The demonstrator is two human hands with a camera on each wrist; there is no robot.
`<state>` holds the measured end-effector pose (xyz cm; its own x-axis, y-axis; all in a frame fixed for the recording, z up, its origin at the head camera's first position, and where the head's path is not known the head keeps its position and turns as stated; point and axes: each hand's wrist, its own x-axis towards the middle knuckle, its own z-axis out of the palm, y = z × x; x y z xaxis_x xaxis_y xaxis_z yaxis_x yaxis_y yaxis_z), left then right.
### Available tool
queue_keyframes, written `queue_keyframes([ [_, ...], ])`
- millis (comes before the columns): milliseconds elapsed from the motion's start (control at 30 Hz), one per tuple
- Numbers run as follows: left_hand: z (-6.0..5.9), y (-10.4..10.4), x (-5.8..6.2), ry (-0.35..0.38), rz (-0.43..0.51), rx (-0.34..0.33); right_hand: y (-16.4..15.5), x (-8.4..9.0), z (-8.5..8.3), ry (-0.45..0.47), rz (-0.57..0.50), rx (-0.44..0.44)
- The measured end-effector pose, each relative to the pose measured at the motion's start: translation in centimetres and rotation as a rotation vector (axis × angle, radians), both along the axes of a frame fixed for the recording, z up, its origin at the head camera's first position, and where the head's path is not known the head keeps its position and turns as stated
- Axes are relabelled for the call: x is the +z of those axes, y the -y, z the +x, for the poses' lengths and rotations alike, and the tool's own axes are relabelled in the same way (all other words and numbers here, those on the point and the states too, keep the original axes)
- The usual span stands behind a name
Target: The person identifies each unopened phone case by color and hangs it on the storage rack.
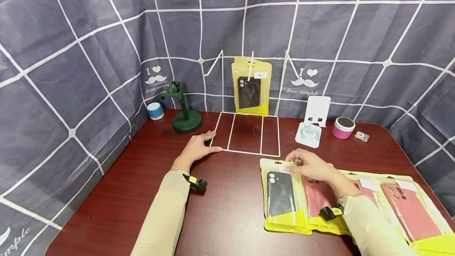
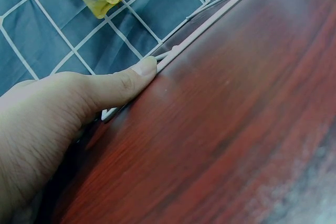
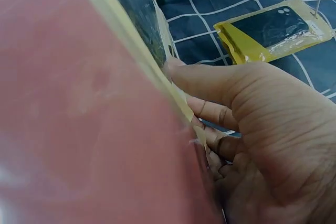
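Note:
A white wire display rack stands at the back of the table. My left hand rests at its front left corner, fingers extended; in the left wrist view the thumb presses along the base wire. One yellow-edged pouch with a black phone case hangs on the rack's middle hook. My right hand pinches the top edge of another pouch holding a black phone case, on the table at the front right. Pouches with red phone cases lie beside it, partly hidden by my right arm.
A dark green stand and a blue-and-white cylinder are at the back left. Right of the rack are a white phone stand, a pink round speaker and a small silver gadget. A grey gridded curtain hangs behind the table.

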<state>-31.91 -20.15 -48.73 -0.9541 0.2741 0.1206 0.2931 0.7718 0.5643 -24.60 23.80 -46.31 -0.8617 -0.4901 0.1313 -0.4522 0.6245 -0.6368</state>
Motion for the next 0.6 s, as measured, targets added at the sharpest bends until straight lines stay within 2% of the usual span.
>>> queue_keyframes([
  [167, -0.10, 0.00, 0.12, -0.009, -0.007, -0.004, 0.09, -0.12, 0.00, 0.005, -0.026, 0.008],
  [400, -0.18, 0.02, 0.07, -0.009, -0.025, -0.004, 0.09, -0.22, 0.01, 0.014, 0.001, -0.015],
  [600, -0.18, -0.03, 0.03, -0.012, -0.030, -0.010, -0.29, -0.36, 0.14, 0.093, -0.040, -0.012],
])
